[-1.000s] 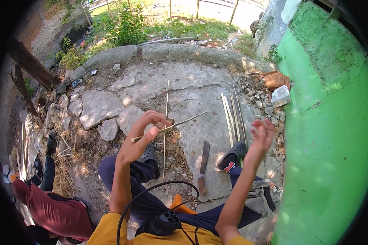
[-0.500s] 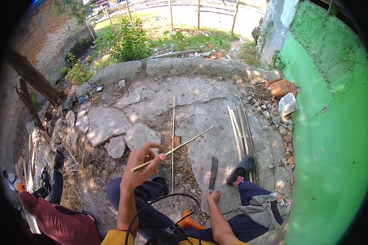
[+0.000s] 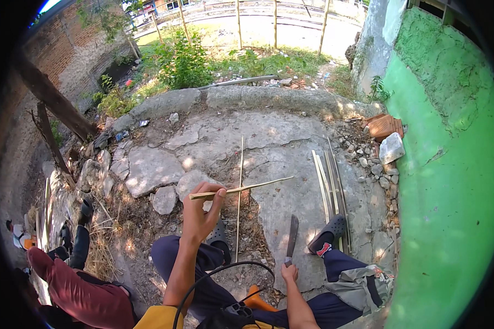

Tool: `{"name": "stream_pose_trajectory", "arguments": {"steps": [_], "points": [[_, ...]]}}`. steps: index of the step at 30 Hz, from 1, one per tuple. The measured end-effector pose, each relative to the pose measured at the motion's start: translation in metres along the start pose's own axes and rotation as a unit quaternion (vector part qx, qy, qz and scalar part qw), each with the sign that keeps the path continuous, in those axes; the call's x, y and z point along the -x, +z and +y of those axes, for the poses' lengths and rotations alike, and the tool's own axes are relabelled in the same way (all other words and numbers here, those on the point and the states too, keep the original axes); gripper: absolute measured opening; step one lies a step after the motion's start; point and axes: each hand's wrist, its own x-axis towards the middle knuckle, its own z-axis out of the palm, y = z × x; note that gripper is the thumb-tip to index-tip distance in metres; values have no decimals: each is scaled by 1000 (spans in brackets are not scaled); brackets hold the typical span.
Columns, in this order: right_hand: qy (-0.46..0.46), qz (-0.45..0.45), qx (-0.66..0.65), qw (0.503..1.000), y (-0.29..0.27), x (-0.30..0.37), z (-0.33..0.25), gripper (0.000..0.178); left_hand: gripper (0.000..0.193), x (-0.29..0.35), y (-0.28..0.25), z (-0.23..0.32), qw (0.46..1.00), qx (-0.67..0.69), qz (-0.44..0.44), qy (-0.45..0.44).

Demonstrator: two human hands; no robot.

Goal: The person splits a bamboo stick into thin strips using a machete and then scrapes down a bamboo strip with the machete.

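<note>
While seated on cracked concrete ground [image 3: 291,137] outdoors, a person looks down at both bare hands. Left hand [image 3: 198,215] is raised in front of the knees, its grip closed around the near end of a thin bamboo strip [image 3: 241,189], which points away to the right, roughly level. It crosses above a second, longer bamboo stick [image 3: 239,181] lying on the ground and running straight away from the person. Right hand [image 3: 288,272] is low, by the right leg, its grip closed on the handle of a machete [image 3: 292,237] whose blade rests flat on the concrete, pointing away. To the right of the blade, a bundle of more bamboo strips [image 3: 328,178] lies just beyond a dark sandal [image 3: 330,231] on the right foot. Judging by this, a strip is held ready and the blade is being picked up; bringing the edge to the strip would call for lifting the machete and steadying the strip's free end. No containers are in view. A green wall [image 3: 450,181] rises on the right, with rubble [image 3: 387,145] at its foot. Another person's red trouser leg [image 3: 77,290] shows at lower left
</note>
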Motion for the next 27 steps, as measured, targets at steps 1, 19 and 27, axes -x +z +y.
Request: {"name": "stream_pose_trajectory", "arguments": {"steps": [1, 19, 27], "points": [[-19, -7, -30, 999, -5, 0, -7, 73, 12, -1, 1, 3, 1000, 1, -2, -1], [-171, -135, -669, 710, -154, 142, -83, 30, 40, -56, 23, 47, 868, 476, -57, 129], [-273, -114, -602, 741, -185, 188, -88, 29, 47, -10, 39, 31, 850, 518, -53, 81]]}}
